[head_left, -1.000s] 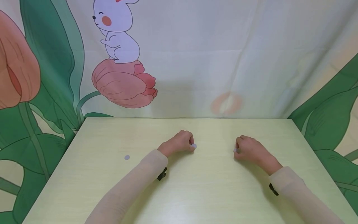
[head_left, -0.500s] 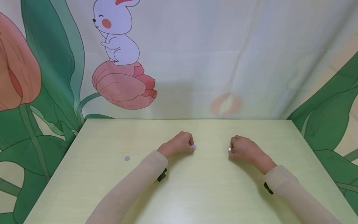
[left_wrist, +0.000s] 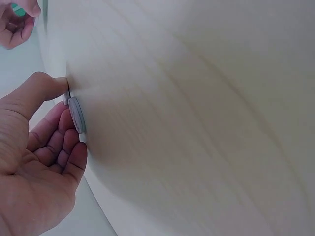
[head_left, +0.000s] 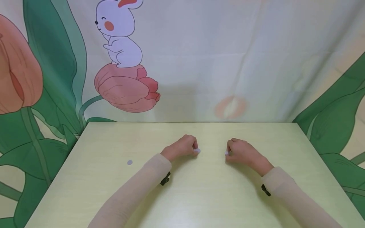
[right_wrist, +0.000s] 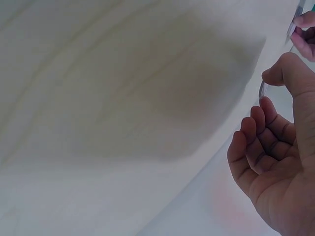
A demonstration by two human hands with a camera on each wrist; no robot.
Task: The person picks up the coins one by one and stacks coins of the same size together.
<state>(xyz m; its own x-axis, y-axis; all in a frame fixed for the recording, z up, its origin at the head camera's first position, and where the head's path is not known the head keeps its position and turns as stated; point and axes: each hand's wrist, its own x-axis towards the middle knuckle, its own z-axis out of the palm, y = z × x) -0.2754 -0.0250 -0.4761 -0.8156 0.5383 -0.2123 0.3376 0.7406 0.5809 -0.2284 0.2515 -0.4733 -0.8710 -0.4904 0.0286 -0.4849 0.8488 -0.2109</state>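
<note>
My left hand (head_left: 195,149) rests mid-table and pinches a small grey disc (head_left: 197,151) between thumb and fingers. The left wrist view shows that disc (left_wrist: 77,116) on edge against the tabletop, held at my fingertips (left_wrist: 64,83). My right hand (head_left: 228,152) sits a short way to the right, apart from the left one, and pinches a second small disc (head_left: 227,153). In the right wrist view this thin disc (right_wrist: 261,90) sits between thumb and forefinger. A third grey disc (head_left: 129,162) lies loose on the table, left of my left forearm.
The pale yellow-green table (head_left: 199,196) stands against a hanging cloth backdrop (head_left: 199,63) printed with a rabbit, tulips and leaves. Both forearms wear beige sleeves (head_left: 137,186).
My right hand has slid left across the table with its disc, closing much of the gap to the left hand. The left hand and the loose disc have stayed put.
</note>
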